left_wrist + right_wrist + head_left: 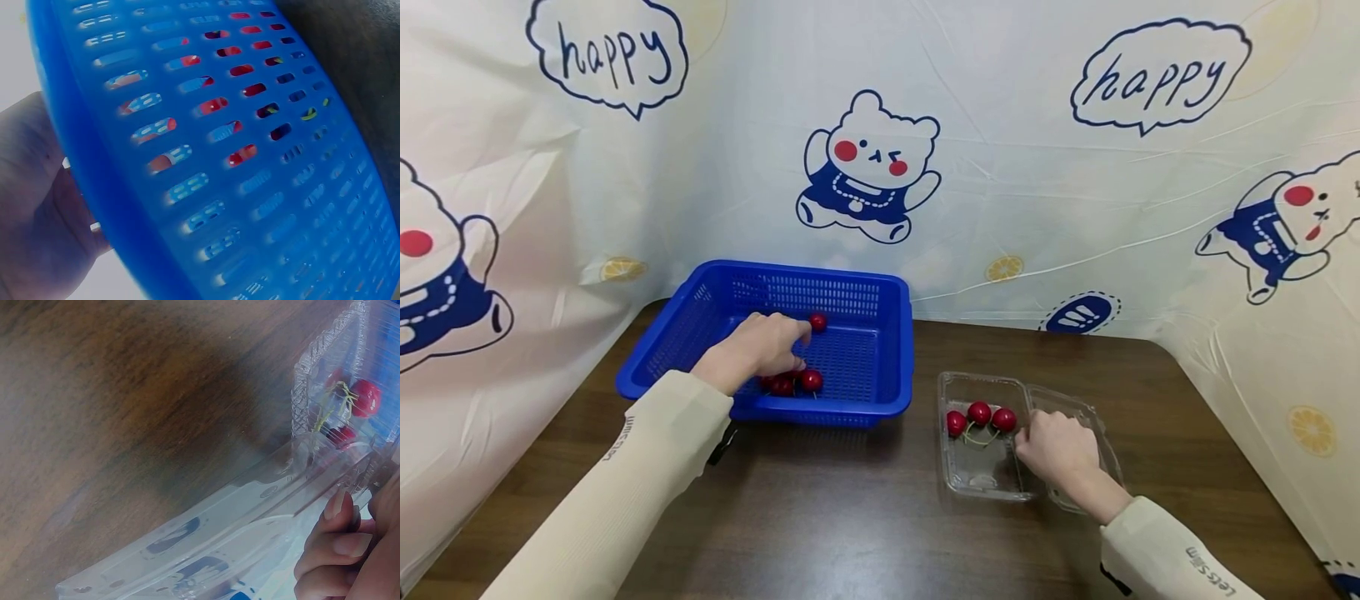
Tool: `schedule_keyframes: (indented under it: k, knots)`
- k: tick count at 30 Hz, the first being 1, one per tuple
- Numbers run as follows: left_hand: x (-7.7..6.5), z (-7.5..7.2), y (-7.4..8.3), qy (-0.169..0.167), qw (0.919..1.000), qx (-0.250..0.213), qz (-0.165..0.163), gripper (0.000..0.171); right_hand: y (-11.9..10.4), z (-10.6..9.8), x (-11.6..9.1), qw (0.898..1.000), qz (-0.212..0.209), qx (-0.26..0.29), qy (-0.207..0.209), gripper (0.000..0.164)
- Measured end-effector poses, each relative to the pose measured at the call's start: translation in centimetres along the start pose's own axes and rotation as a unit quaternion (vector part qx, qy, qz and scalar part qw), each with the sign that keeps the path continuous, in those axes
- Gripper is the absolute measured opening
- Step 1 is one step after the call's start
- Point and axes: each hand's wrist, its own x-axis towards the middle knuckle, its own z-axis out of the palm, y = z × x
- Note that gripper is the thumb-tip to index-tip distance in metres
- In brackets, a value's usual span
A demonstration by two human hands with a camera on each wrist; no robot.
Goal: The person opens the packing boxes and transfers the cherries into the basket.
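Observation:
My left hand reaches over the near wall into a blue plastic basket, thumb and forefinger spread apart. Several red cherries lie below it by the near wall, and a single cherry sits farther back. Through the slots in the left wrist view, red cherries show in part. My right hand has its fingers curled at the edge of a clear plastic box, pinching it where the lid joins. Inside are red cherries with green stems.
Both containers stand on a dark brown wooden table, the basket at the back left and the box to its right. A printed cloth with bears hangs behind the table and along both sides.

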Motion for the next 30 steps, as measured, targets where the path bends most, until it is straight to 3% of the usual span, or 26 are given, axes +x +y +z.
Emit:
schedule_keyframes:
  k: [15, 22, 30]
  knots:
    - [0.4, -1.8, 0.9, 0.077, 0.9955, -0.047, 0.028, 0.035, -0.1, 0.1, 0.0, 1.0, -0.004, 0.003, 0.006, 0.021]
    - [1.0, -2.9, 3.3, 0.098, 0.9927, -0.049, 0.05, 0.035, -0.1, 0.0, 0.0, 1.0, -0.001, 0.003, 0.004, 0.021]
    - [1.2, -2.2, 6.4, 0.104, 0.9911, -0.013, 0.082, 0.038, 0.0, 0.0, 0.0, 1.0, -0.002, 0.002, 0.005, 0.022]
